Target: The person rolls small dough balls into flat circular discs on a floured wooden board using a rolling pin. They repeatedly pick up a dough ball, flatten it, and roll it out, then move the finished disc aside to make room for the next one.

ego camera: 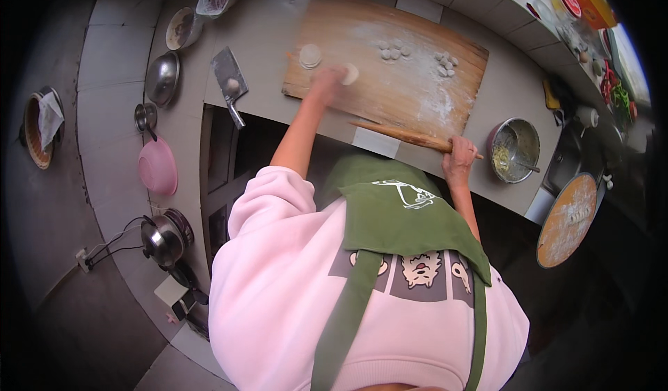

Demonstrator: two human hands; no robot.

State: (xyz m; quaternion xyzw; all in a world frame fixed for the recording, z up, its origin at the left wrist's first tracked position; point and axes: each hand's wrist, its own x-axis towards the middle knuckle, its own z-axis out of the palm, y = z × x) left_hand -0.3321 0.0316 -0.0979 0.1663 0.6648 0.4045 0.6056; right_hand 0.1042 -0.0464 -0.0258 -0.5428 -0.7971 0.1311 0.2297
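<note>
My right hand (460,156) grips the right end of a wooden rolling pin (404,135), which lies along the near edge of a floured wooden board (360,31). My left hand (329,84) is motion-blurred over the board's left part. Beside its fingers is a flat round dough wrapper (351,74); whether they pinch it is unclear. A small stack of round wrappers (310,56) lies just beyond that hand. Farther right on the board are two clusters of small dough pieces, one near the middle (395,51) and one toward the right (446,65).
A cleaver (224,66) with a small round lump on its blade lies left of the board. To the right stand a metal bowl of filling (528,143) with a utensil, a sink (566,153), and a floured round board (558,239). Bowls, including a pink basin (156,166), line the left counter.
</note>
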